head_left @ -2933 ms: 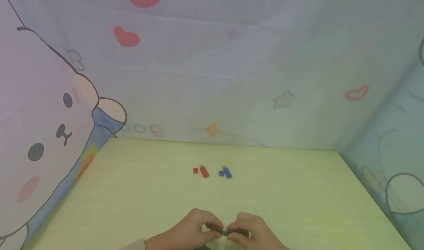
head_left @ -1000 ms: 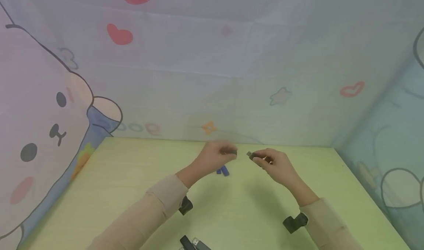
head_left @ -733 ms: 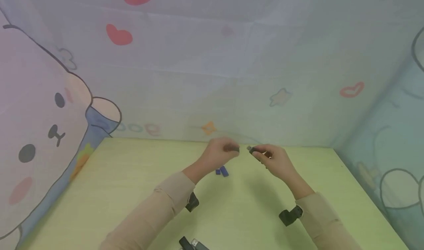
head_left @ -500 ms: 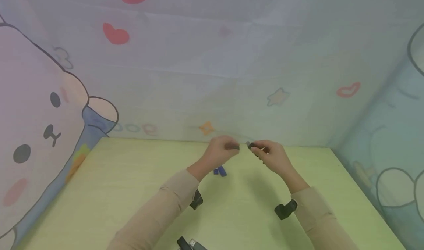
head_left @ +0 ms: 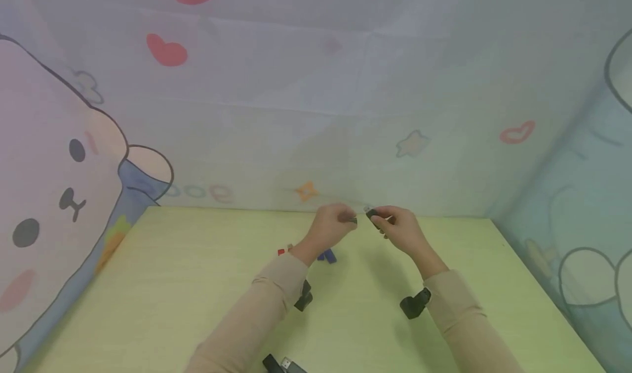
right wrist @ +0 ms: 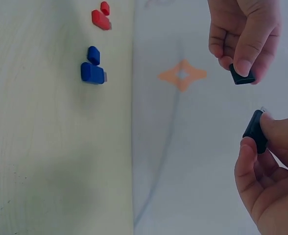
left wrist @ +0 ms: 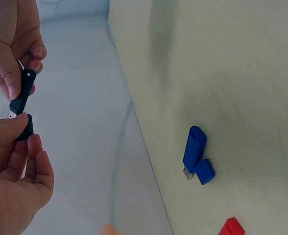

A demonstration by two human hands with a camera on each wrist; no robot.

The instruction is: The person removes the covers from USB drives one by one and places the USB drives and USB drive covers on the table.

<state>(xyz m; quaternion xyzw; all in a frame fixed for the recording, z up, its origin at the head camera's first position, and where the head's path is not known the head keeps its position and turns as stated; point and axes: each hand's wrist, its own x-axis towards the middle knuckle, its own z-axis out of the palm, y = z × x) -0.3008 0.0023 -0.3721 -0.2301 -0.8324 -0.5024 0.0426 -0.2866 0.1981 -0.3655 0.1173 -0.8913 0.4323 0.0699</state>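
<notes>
Pinched in my right hand (head_left: 402,230) is a black USB flash drive (right wrist: 255,134), its metal plug bare and pointing towards the other hand. My left hand (head_left: 328,226) holds the drive's small black cap (right wrist: 242,76) between thumb and fingers. A short gap separates cap and plug in the right wrist view. Both hands are raised above the far part of the table. Below them lie a blue USB flash drive (left wrist: 195,147) and its blue cap (left wrist: 205,171), side by side. A red flash drive (right wrist: 101,20) with a red cap (right wrist: 105,8) lies beyond, partly behind my left wrist in the head view.
At the table's front edge lie a black stick-shaped piece (head_left: 272,363) and a grey USB flash drive (head_left: 294,366), cut off by the frame. A printed cloth backdrop (head_left: 276,115) rises behind the pale yellow table (head_left: 197,274). Dark wrist cameras (head_left: 413,304) hang below both sleeves.
Both hands have risen from the table's front to above its far side, and the black cap and drive, together earlier, are now apart. Lately the hands have moved only slightly.
</notes>
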